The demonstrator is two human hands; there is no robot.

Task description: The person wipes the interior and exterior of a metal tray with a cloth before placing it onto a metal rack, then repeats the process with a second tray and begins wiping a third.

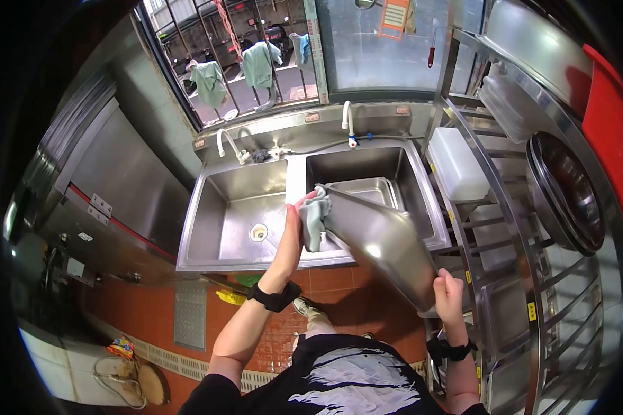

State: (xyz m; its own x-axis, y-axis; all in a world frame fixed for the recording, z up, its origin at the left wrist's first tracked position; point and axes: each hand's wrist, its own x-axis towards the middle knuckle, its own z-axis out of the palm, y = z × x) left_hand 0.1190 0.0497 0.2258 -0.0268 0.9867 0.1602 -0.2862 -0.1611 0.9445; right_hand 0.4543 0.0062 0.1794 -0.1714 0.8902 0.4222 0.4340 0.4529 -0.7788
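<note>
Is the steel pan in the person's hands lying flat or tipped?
Tipped: the steel pan slants from the cloth in the left hand, over the sink, to the right hand gripping its other end.

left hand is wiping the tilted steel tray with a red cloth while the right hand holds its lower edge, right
Not quite: the cloth is pale blue-green, not red. In the head view the left hand presses it against the tilted steel tray while the right hand holds its lower edge.
</note>
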